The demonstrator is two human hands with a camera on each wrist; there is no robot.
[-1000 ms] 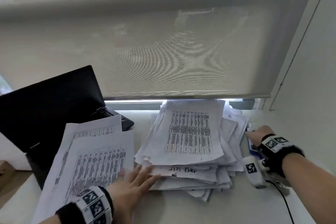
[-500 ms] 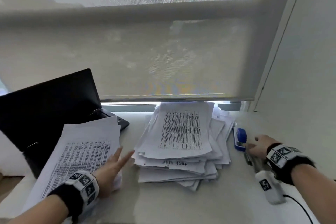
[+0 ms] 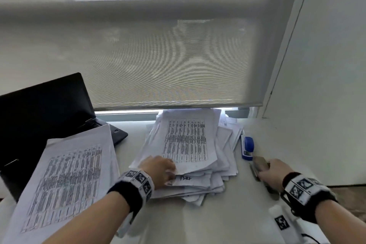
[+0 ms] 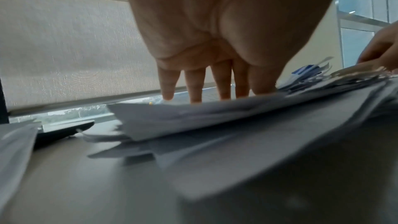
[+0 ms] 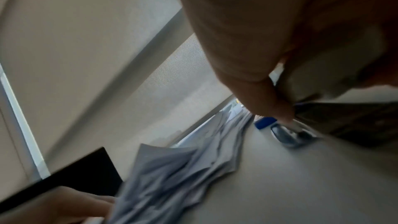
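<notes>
A thick, uneven stack of printed sheets (image 3: 188, 140) lies mid-table under the blind. My left hand (image 3: 168, 170) is at its near-left corner. In the left wrist view the straight fingers (image 4: 193, 88) touch down on the top sheet (image 4: 215, 117). To the right of the stack my right hand (image 3: 265, 168) grips a grey metal stapler (image 3: 258, 163) that lies low on the table. In the right wrist view the thumb (image 5: 271, 101) lies along the stapler's body (image 5: 318, 77). A blue stapler (image 3: 248, 144) lies just beyond it.
A second pile of printed sheets (image 3: 65, 184) lies at the left, partly over an open black laptop (image 3: 39, 115). A roller blind (image 3: 158, 55) hangs behind the stack, with a wall (image 3: 326, 65) on the right. A white tagged device (image 3: 283, 224) with a cable sits near right.
My left hand left the pile on the left and moved right onto the near-left corner of the middle stack. My right hand drew back a little from the blue stapler, holding the grey one.
</notes>
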